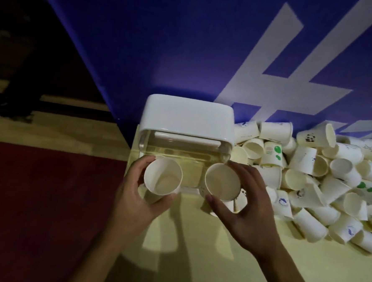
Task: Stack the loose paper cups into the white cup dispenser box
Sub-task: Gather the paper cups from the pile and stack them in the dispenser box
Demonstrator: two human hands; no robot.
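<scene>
While the pile of loose cups [319, 181] is lying heaped on the bench [216, 262] to my right, I am holding one paper cup in each hand just in front of the white cup dispenser box [188, 117]. My left hand [133, 201] is gripping the left-hand cup [163, 176], with its fingers [139, 166] curling round the far wall and the thumb pressing the near side. My right hand [248, 210] is gripping the right-hand cup [221, 181] in the same way. Both cups are facing mouth-up toward me, side by side but apart, over the box's clear front section. The box's white top is sitting nearer the blue banner [165, 41] behind.

The cups are looking thin-walled and almost weightless, and I am judging them stiff only at the rolled rim and the base. A hard squeeze at mid-wall is likely to push a cup out of round, making it harder to nest. I am therefore reckoning on a light hold round the upper wall, just under the rim, where the paper is keeping its shape best. The smooth outer paper is likely to be a little slippery, and cups pushed together too firmly may be wedging. Where the box is taking the cups in, I cannot tell from here.
</scene>
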